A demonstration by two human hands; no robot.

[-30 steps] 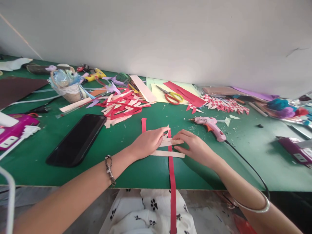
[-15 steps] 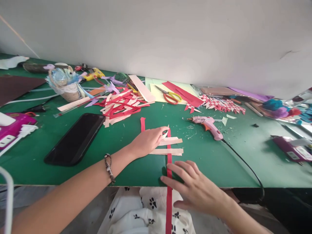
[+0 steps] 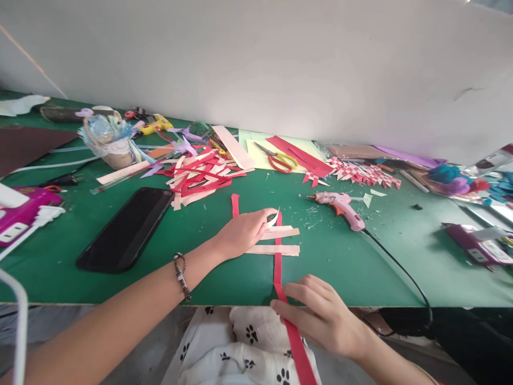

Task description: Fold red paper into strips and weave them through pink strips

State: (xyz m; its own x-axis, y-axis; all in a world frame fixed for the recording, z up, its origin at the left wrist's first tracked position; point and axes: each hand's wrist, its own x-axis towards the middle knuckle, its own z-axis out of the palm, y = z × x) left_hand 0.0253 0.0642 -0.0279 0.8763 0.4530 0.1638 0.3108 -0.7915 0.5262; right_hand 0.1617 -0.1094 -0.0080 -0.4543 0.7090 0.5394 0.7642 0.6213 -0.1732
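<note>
In the head view, my left hand [image 3: 240, 234] rests on woven paper strips, its fingers pinched on a pale paper strip [image 3: 273, 221] whose end curls up. Two flat pale pink strips [image 3: 290, 249] cross a long red paper strip [image 3: 278, 262]. The red strip runs over the table's front edge towards my lap. My right hand [image 3: 320, 315] grips this red strip at the edge, with index finger and thumb on it. Beyond my left wrist, a second red strip [image 3: 235, 203] sticks out, partly hidden by that hand.
A black phone [image 3: 126, 230] lies left. A pink glue gun [image 3: 340, 207] with a cord lies right. Behind are a pile of red and pink strips [image 3: 200, 176], scissors [image 3: 280, 160] and woven checkered pieces [image 3: 360, 172]. Purple power strips [image 3: 28, 211] stand at the sides.
My right hand has closed from spread fingers onto the red strip and moved slightly down and right. The strip's lower part now bends right. My left hand stays in place.
</note>
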